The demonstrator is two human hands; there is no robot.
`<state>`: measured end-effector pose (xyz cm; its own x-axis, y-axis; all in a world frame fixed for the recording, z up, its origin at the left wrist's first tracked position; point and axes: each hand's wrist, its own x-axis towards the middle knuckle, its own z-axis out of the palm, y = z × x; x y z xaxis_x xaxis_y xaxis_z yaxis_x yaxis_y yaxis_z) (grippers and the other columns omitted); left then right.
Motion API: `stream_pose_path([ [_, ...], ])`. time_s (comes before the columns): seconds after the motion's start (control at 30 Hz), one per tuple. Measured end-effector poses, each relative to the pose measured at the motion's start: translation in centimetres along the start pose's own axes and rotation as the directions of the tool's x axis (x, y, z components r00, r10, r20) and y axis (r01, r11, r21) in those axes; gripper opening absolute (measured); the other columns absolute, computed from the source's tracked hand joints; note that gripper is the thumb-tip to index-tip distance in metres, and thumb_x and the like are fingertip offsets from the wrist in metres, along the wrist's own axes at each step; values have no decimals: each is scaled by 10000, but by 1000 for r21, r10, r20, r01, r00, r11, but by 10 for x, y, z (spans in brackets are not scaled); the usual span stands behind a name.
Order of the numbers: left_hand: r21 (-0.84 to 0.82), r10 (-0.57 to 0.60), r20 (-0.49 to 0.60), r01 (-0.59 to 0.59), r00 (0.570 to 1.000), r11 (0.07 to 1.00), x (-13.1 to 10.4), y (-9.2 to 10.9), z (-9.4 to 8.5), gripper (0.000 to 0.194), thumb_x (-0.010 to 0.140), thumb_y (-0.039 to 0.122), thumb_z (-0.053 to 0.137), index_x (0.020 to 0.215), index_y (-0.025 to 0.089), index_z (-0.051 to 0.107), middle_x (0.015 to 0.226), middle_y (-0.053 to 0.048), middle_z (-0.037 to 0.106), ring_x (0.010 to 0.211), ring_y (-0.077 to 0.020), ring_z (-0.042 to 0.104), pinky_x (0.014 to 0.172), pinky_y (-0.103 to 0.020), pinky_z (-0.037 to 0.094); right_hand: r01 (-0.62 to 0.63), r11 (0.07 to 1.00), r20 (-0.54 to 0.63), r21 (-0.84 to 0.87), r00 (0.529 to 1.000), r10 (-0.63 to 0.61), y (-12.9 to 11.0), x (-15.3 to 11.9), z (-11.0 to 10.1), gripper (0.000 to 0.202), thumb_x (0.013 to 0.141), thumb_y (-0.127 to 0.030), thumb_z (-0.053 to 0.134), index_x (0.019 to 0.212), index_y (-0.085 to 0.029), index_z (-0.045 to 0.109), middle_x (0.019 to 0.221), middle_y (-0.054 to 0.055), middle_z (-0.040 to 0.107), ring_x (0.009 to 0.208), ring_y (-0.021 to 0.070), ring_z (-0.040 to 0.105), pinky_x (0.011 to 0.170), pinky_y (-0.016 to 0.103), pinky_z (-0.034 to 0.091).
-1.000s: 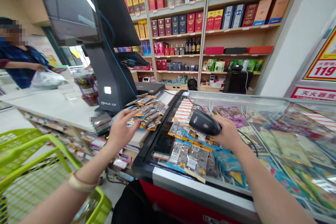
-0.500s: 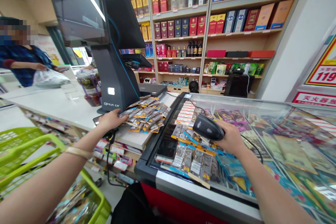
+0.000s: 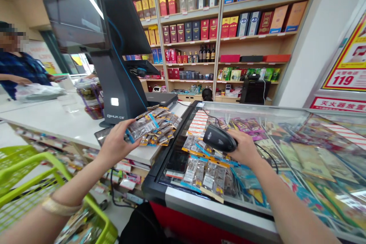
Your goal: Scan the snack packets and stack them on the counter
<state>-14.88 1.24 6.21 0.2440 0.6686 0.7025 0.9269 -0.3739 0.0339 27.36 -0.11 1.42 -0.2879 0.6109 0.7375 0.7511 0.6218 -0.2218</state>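
Toward 8 o'clock from the view's centre, the left hand (image 3: pixel 116 143) has its grip pinched on a blue-edged snack packet (image 3: pixel 142 127), over the 9 o'clock side of a packet heap (image 3: pixel 167 127) on the white bench (image 3: pixel 57 112). At 4 o'clock, the right hand (image 3: pixel 243 148) is wrapped round a handheld barcode scanner (image 3: pixel 220 139) above a glass-topped display freezer (image 3: pixel 194 202), its nose toward 10 o'clock, well apart from the held packet. Handling looks part-way: one packet is in hand, many lie heaped, and similar packets (image 3: pixel 210 177) lie on the glass at the scanner's 6 o'clock. Which have been scanned, I cannot tell.
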Motion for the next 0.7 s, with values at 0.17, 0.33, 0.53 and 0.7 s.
stream_pose_path([
  [0.17,-75,199,31,-196,979,978,-1,44,9,515,806,368,571,1267,175,444,1215,-136,607,1129,-272,576,988,-430,450,22,1000,23,18,999,-23,-4,2,-3,279,649,-194,621,922,-198,676,852,70,708,781,221,647,696,313,485],
  [0.33,-117,283,23,-278,959,953,1,76,16,506,802,313,583,1275,184,459,1195,-126,624,1129,-273,578,981,-428,450,47,999,66,12,997,-47,-10,5,-4,311,670,-213,625,974,-206,691,799,54,697,747,211,641,667,301,462],
  [0.53,-146,312,30,-304,950,941,6,97,17,534,796,303,589,1294,183,438,1176,-121,627,1091,-270,590,956,-429,461,66,998,102,24,992,-68,-15,6,-5,371,686,-226,634,1054,-216,684,882,56,720,801,204,651,708,297,457],
  [0.7,-74,325,37,-322,945,944,9,105,21,541,771,292,614,1271,153,464,1186,-137,627,1086,-284,588,958,-439,453,87,995,135,48,986,-93,-25,7,-4,250,671,-323,695,899,-220,684,818,42,711,736,188,640,656,278,427],
])
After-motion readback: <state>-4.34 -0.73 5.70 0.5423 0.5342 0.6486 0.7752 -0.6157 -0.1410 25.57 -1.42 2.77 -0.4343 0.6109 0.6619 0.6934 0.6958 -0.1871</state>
